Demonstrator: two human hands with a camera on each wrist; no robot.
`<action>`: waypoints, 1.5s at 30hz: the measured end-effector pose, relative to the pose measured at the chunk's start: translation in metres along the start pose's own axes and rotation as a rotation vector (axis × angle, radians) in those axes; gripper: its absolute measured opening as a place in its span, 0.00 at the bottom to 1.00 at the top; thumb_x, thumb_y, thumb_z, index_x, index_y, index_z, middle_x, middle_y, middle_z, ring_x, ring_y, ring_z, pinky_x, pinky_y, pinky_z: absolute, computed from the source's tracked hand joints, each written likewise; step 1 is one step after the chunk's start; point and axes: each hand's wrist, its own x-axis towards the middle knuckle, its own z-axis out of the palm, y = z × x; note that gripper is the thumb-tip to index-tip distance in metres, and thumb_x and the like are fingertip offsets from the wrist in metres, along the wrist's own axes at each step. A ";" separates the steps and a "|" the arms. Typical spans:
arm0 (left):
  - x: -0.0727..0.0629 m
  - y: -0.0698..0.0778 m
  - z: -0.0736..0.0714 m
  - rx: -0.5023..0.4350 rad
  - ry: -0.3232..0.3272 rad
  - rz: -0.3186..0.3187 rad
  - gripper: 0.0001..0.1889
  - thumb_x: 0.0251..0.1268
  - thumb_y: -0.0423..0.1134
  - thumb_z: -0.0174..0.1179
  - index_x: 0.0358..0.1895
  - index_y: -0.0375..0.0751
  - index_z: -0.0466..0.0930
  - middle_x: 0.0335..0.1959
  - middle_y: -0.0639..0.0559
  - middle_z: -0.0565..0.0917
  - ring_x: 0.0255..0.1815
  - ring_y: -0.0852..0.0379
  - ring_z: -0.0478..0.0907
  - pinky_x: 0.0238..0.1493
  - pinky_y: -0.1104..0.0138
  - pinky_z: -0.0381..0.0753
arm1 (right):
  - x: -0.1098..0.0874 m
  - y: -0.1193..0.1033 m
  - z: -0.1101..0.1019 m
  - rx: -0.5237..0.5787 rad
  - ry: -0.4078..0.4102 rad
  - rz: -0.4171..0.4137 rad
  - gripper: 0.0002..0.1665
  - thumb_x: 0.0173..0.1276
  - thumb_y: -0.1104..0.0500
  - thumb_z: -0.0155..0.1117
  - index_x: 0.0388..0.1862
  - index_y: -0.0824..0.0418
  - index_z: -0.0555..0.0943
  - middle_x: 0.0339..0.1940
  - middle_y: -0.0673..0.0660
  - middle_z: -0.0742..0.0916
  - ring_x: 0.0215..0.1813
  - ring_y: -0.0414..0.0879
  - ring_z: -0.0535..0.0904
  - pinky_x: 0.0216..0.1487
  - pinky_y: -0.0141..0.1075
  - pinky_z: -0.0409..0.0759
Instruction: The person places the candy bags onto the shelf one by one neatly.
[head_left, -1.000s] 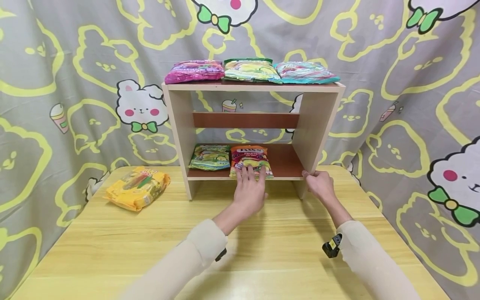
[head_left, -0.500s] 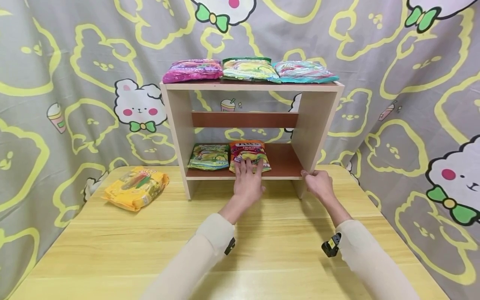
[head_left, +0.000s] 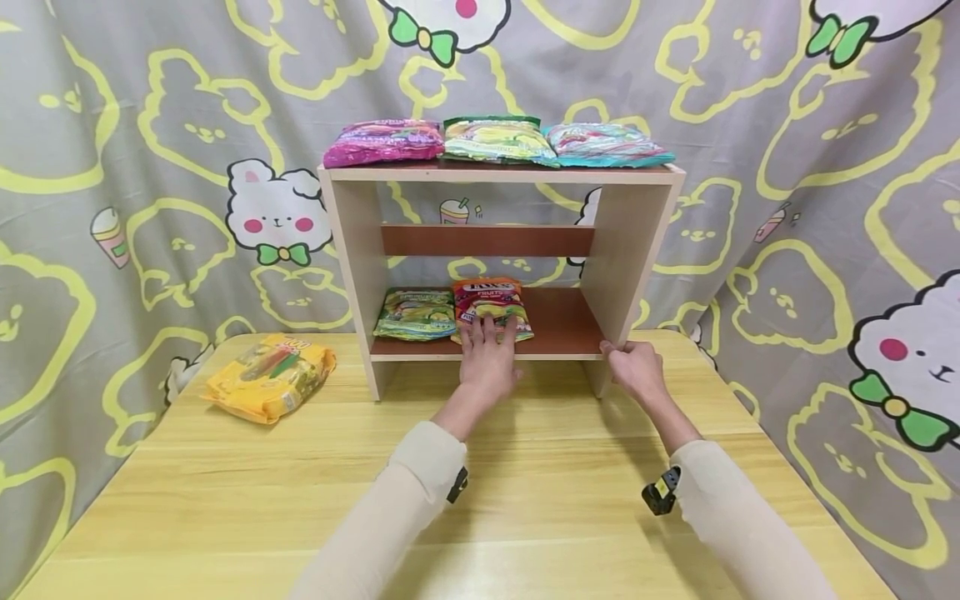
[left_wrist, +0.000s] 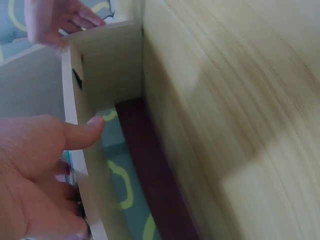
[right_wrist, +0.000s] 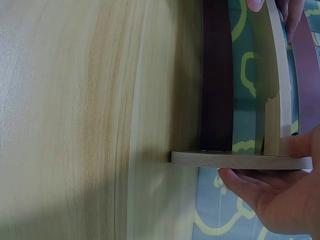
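Note:
In the head view my left hand [head_left: 487, 360] rests its extended fingers on the front of an orange-red candy bag [head_left: 489, 296], which lies on the lower board of a small wooden shelf [head_left: 498, 176]. The left wrist view shows that hand's thumb apart, below the board's edge; the bag is mostly hidden there. A green candy bag [head_left: 417, 314] lies close to the left of the orange-red one. My right hand [head_left: 636, 367] holds the shelf's right side panel [head_left: 633, 250] near the lower board. In the right wrist view its thumb and fingers lie on opposite sides of the panel [right_wrist: 220, 160].
Purple [head_left: 386, 142], yellow-green [head_left: 498, 140] and teal-white [head_left: 606, 145] candy bags lie in a row on the shelf's top. On the wooden table [head_left: 247, 500], left of the shelf, lies a yellow candy bag [head_left: 272, 377]. A patterned curtain [head_left: 187, 133] hangs behind and at the sides.
The orange-red bag has moved back from the lower board's front edge and slightly left, closer to the green bag, with my left hand on it. My right hand stays on the side panel.

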 end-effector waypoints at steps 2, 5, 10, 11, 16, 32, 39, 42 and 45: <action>-0.001 0.000 -0.001 0.001 -0.006 -0.002 0.48 0.66 0.54 0.67 0.83 0.52 0.48 0.80 0.30 0.52 0.82 0.31 0.46 0.81 0.41 0.45 | 0.000 0.000 0.000 0.003 -0.002 0.002 0.31 0.76 0.41 0.53 0.42 0.67 0.87 0.29 0.64 0.89 0.33 0.52 0.86 0.28 0.37 0.74; -0.002 -0.001 -0.002 0.000 -0.011 0.000 0.48 0.66 0.54 0.67 0.83 0.51 0.47 0.80 0.29 0.52 0.82 0.31 0.46 0.81 0.40 0.46 | 0.000 0.000 0.001 0.007 -0.003 0.003 0.31 0.76 0.41 0.53 0.42 0.68 0.87 0.28 0.63 0.89 0.34 0.53 0.87 0.28 0.37 0.73; -0.003 -0.003 -0.001 -0.005 0.008 0.009 0.48 0.66 0.54 0.67 0.82 0.50 0.48 0.80 0.29 0.53 0.81 0.30 0.47 0.81 0.40 0.46 | 0.001 0.000 0.002 0.002 0.005 -0.006 0.30 0.75 0.41 0.53 0.39 0.67 0.87 0.25 0.61 0.89 0.32 0.51 0.84 0.28 0.37 0.73; -0.003 -0.004 -0.001 -0.004 0.011 0.011 0.48 0.66 0.54 0.67 0.82 0.50 0.48 0.80 0.29 0.53 0.82 0.30 0.47 0.81 0.40 0.46 | 0.000 -0.001 0.002 0.000 0.005 -0.007 0.30 0.75 0.42 0.53 0.38 0.67 0.87 0.25 0.62 0.89 0.32 0.51 0.83 0.28 0.37 0.73; -0.002 -0.007 0.003 0.010 0.035 0.021 0.48 0.66 0.55 0.66 0.83 0.52 0.47 0.80 0.30 0.53 0.82 0.31 0.47 0.81 0.40 0.45 | 0.000 -0.002 0.002 -0.004 0.004 -0.012 0.30 0.75 0.41 0.53 0.37 0.67 0.87 0.26 0.62 0.89 0.32 0.50 0.81 0.28 0.37 0.73; -0.014 -0.012 0.008 -0.082 0.120 0.047 0.49 0.67 0.56 0.64 0.82 0.39 0.48 0.81 0.30 0.51 0.83 0.35 0.46 0.83 0.45 0.39 | -0.001 -0.002 0.001 0.024 -0.009 0.018 0.30 0.75 0.42 0.54 0.41 0.67 0.87 0.23 0.57 0.88 0.38 0.57 0.87 0.28 0.37 0.74; -0.023 -0.012 -0.010 -0.278 0.279 0.108 0.26 0.72 0.47 0.63 0.65 0.33 0.75 0.59 0.32 0.78 0.61 0.36 0.78 0.65 0.48 0.78 | 0.000 -0.001 0.000 0.024 -0.005 0.016 0.29 0.75 0.41 0.54 0.37 0.65 0.87 0.18 0.52 0.85 0.37 0.57 0.87 0.28 0.37 0.73; -0.030 -0.012 -0.023 -0.374 0.286 0.139 0.11 0.75 0.42 0.59 0.45 0.37 0.84 0.31 0.46 0.84 0.30 0.50 0.83 0.35 0.61 0.85 | 0.000 -0.002 -0.001 0.022 -0.006 0.015 0.28 0.75 0.41 0.54 0.33 0.64 0.86 0.16 0.50 0.84 0.35 0.55 0.86 0.28 0.37 0.73; -0.038 -0.015 -0.030 -0.393 0.187 0.181 0.14 0.75 0.39 0.55 0.26 0.45 0.80 0.12 0.57 0.73 0.13 0.62 0.69 0.21 0.69 0.71 | 0.000 -0.002 0.000 0.011 0.000 0.009 0.28 0.75 0.41 0.54 0.31 0.63 0.86 0.18 0.53 0.86 0.33 0.53 0.85 0.28 0.37 0.73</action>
